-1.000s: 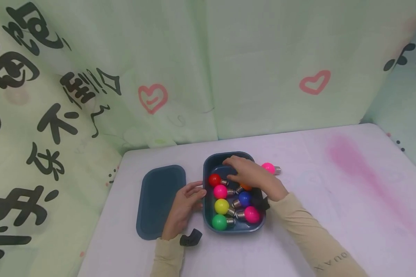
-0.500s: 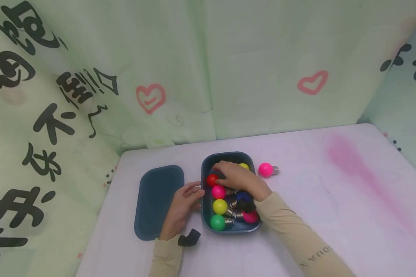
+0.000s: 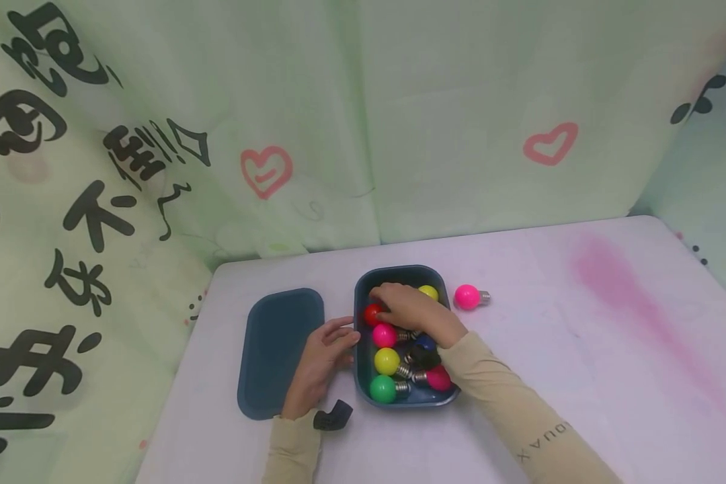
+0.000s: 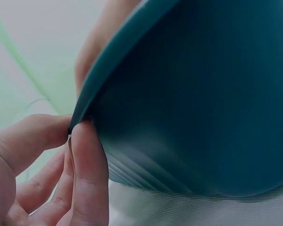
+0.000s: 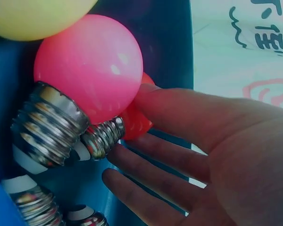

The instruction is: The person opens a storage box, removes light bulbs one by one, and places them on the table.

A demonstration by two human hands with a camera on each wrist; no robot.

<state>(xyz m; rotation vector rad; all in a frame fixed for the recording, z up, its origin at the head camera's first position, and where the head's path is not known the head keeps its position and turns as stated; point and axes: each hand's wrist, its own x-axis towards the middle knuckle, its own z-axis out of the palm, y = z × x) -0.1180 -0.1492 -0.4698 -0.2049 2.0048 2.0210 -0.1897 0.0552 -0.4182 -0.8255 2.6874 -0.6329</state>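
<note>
Head view: the left hand pinches the edge of a blue box. Inside, the right hand grips a red bulb.

Your head cam's evenly lit; R wrist cam's dimmer, w/ glints on glossy round pink bulb by your R hand.

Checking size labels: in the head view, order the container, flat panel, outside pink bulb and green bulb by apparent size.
Container
Flat panel
Outside pink bulb, green bulb: too alike to rank
</note>
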